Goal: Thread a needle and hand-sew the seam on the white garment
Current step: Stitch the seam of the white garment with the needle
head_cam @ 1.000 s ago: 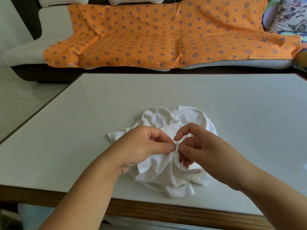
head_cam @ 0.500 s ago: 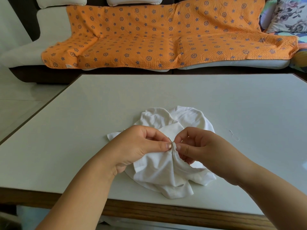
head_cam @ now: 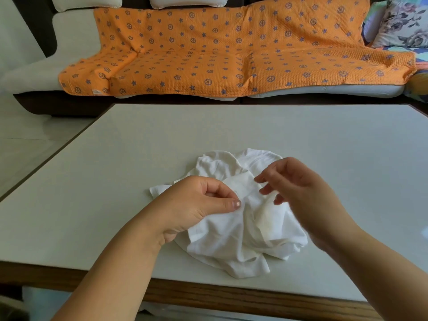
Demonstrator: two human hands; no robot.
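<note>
The white garment lies crumpled on the table near the front edge. My left hand pinches a raised fold of it between thumb and fingers, and a thin loop of thread shows at that fold. My right hand hovers just above and to the right of the fold, blurred by motion. Its thumb and forefinger tips are together and the other fingers are curled. The needle is too fine to make out.
The white table has a wooden front edge and a dark left rim. Behind it stands a sofa under an orange patterned cover, with floral cushions at the far right.
My right hand has pulled away from the pinched fold, up and to the right. My left hand keeps its grip on the fabric.
</note>
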